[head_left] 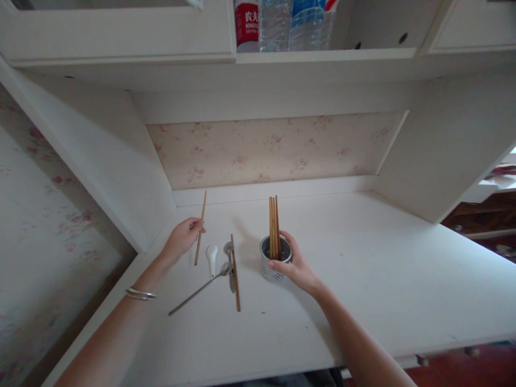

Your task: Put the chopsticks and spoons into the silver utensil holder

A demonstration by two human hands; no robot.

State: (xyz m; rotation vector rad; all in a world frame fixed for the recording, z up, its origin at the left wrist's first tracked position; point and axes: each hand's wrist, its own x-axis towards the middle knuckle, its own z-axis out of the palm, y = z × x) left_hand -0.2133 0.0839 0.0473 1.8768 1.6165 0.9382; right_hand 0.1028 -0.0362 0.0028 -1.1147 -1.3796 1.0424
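My left hand pinches a wooden chopstick near its middle, over the left part of the white desk. My right hand is wrapped around the right side of a grey utensil holder with small holes in its wall. Several wooden chopsticks stand upright in that holder. Between my hands lie a white spoon, a long-handled metal spoon, another metal spoon partly covered, and a single chopstick.
The white desk has side panels and a back wall with floral paper. Overhead, a shelf holds several plastic bottles. Drawer knobs show below the desk's front edge at right.
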